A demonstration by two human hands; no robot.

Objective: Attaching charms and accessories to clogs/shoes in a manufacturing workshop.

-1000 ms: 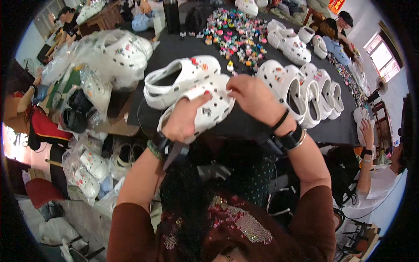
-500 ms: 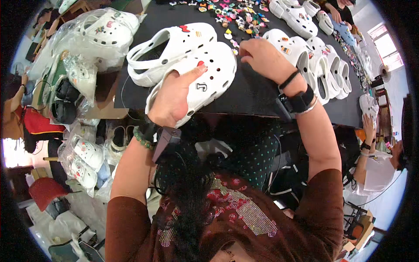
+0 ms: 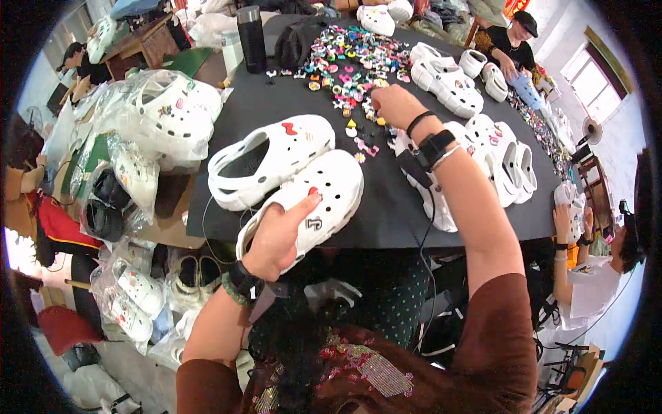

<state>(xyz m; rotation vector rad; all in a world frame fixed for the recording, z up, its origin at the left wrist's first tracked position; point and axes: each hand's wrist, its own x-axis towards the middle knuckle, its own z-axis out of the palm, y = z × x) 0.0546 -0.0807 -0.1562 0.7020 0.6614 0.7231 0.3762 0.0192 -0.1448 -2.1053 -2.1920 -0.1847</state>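
Note:
My left hand (image 3: 274,238) grips a white foam clog (image 3: 334,183) at its heel opening, thumb lying over the top. The clog carries a black letter-shaped charm (image 3: 314,224) near the thumb. A second white clog (image 3: 293,141) sits against it on the far left side, with a red bow charm (image 3: 288,127) on its toe. Out over the near edge of a pile of small colourful charms (image 3: 348,65) is my right hand (image 3: 400,107), fingers curled downward. Its fingertips are mostly hidden, so what they hold, if anything, does not show.
More white clogs (image 3: 448,79) line the black table (image 3: 269,96) on the right. A dark tumbler (image 3: 251,40) stands at the back. Bagged clogs (image 3: 172,114) crowd the left side. Co-workers (image 3: 514,48) handle clogs at the far and near right.
My right hand has moved forward from beside the held clog to the charm pile. My left hand keeps its grip on the clog. The view has tilted up, showing more of the table's far side.

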